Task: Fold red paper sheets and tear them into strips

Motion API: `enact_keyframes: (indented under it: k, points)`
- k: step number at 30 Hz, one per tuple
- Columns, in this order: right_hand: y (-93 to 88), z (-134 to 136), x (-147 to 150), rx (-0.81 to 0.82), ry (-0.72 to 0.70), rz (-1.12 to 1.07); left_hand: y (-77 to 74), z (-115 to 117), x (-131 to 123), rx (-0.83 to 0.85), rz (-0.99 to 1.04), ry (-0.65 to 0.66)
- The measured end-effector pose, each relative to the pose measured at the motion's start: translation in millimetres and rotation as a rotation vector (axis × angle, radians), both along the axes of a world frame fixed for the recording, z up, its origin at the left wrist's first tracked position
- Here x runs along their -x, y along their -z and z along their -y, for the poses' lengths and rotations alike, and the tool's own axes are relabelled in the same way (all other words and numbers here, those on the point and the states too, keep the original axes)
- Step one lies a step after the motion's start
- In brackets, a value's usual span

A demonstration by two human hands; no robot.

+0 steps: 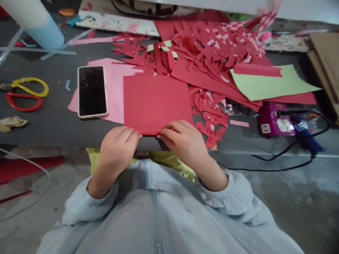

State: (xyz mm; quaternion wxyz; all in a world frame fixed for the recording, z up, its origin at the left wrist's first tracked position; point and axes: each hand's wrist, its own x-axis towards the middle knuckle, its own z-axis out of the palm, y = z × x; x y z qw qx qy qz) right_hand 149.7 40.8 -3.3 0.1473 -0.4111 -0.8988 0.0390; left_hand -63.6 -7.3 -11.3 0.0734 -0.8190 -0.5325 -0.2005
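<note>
A red sheet of paper (158,102) lies flat at the table's front edge, partly over a pink sheet (115,84). My left hand (119,146) is closed on its near left corner, thumb and fingers pressed together. Along the same near edge, my right hand (184,143) pinches the paper further right. That edge looks slightly turned up between the two hands. A phone (92,91) with a dark screen rests on the pink sheet, left of the red one.
Cut red paper pieces (209,46) are heaped behind. Scissors (28,93) with yellow and red handles lie left, near a blue-and-white bottle (43,30). At right are a light green sheet (272,84), a purple box (275,120) and a black cable (288,169).
</note>
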Motion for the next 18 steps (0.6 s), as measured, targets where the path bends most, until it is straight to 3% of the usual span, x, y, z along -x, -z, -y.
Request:
enact_keyframes:
  k: [8, 14, 18]
  points:
    - [-9.0, -8.6, 19.0, 0.145, 0.11, 0.048, 0.6, -5.4, -4.2, 0.071, 0.067, -0.091]
    - [-19.3, -25.5, 26.9, 0.26, 0.145, 0.198, -1.6, 7.6, -7.5, -0.178, 0.241, -0.279]
    - [-25.4, -35.2, 31.1, 0.32, 0.121, 0.292, 0.0, 18.7, -13.7, -0.155, 0.192, -0.075]
